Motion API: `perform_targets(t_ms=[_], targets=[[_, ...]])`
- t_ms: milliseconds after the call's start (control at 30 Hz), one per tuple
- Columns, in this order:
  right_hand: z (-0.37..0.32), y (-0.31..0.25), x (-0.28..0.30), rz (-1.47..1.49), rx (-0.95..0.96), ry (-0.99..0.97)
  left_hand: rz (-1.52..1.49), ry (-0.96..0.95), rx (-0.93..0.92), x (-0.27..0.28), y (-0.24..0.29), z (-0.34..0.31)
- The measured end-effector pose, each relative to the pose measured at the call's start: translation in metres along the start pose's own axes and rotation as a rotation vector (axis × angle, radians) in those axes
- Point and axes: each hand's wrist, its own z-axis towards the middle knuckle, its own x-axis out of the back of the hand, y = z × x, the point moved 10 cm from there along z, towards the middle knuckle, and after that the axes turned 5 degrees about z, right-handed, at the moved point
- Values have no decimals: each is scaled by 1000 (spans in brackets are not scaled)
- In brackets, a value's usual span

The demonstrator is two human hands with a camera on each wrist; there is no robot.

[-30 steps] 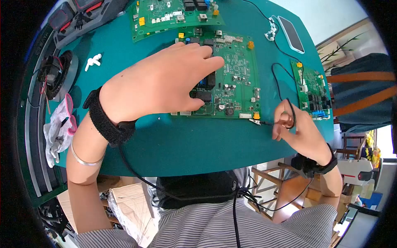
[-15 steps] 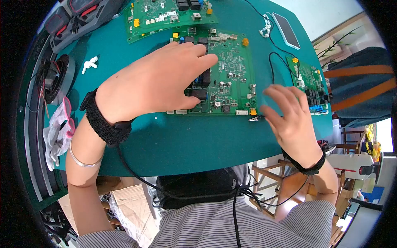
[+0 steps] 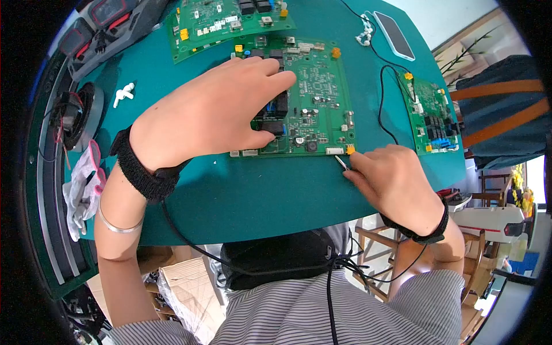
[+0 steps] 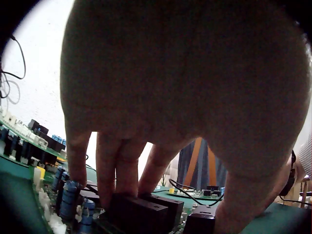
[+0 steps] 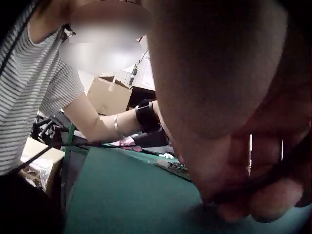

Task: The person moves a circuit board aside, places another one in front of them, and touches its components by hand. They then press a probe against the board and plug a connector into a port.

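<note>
A green circuit board (image 3: 322, 86) lies flat in the middle of the table. My left hand (image 3: 213, 109) spreads over its left part; in the left wrist view the fingertips of the left hand (image 4: 165, 97) rest on and around black block components (image 4: 141, 212). Beside the board's near right corner, by a yellow connector (image 3: 350, 149), my right hand (image 3: 397, 181) pinches a small metal clip (image 3: 341, 163) between thumb and fingers. The right wrist view shows the curled fingers of the right hand (image 5: 219, 97) with a dark cable among them; the clip itself is hidden there.
Other circuit boards lie at the back (image 3: 224, 26) and right (image 3: 428, 115). A phone (image 3: 394, 35), a white beaded string (image 3: 364, 31) and a black cable (image 3: 382, 92) are at back right. White earbuds (image 3: 124, 95), a round speaker (image 3: 86, 118) and gloves (image 3: 80, 195) stand left.
My right hand has let go of the cable loop, opened, moved left to the board's corner and pinched the clip. My left hand stays on the board.
</note>
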Motion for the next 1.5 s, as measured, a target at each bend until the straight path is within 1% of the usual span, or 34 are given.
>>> perform_targets(t_ms=[167,233,267,333,367,433,467,533,567,633,767,867,933,967,1033,1067,1133,1267,1333,1367,1433,1467,1500], targets=[[5,-8,-3,64,-70,-14,4,-4,-20,0,0,-1],[5,4,-10,164,-225,-75,8,2,-17,1,0,-1],[6,3,-11,165,-225,-77,6,1,-16,0,0,-1],[5,10,-7,229,-312,-12,9,21,-25,1,0,-2],[5,10,-11,229,-311,-16,6,21,-22,0,0,-1],[5,16,-13,305,-347,71,-9,13,-3,0,-1,0],[5,16,-15,306,-343,69,-8,13,1,0,-2,1],[2,21,-19,371,-400,96,-12,6,-22,0,0,1],[1,21,-22,374,-397,92,-14,4,-17,0,-1,1],[1,20,-21,311,-360,146,-1,7,-4,-1,-1,1],[-2,20,-18,329,-350,176,-23,-4,10,-2,-3,1],[-3,23,-12,399,-407,149,-28,46,-10,3,0,-1],[-3,26,-17,426,-480,33,-36,19,4,3,-1,-1],[-3,27,-17,425,-482,34,-35,19,3,3,-1,0],[1,24,-15,384,-425,27,-22,10,1,2,-1,0],[1,23,-15,384,-425,27,-22,11,1,1,-2,0],[2,23,-15,357,-440,11,-11,83,-69,5,1,0],[1,23,-15,341,-456,12,-40,79,-82,5,4,3],[-4,29,-13,406,-494,54,-45,88,-73,5,5,5],[-7,32,-14,405,-495,56,-44,89,-75,3,8,7],[-14,37,-9,386,-486,144,-32,128,-82,0,15,11],[-17,39,-9,386,-486,145,-31,129,-83,-2,20,12],[-22,44,-8,388,-525,160,-29,150,-64,-2,23,14]])
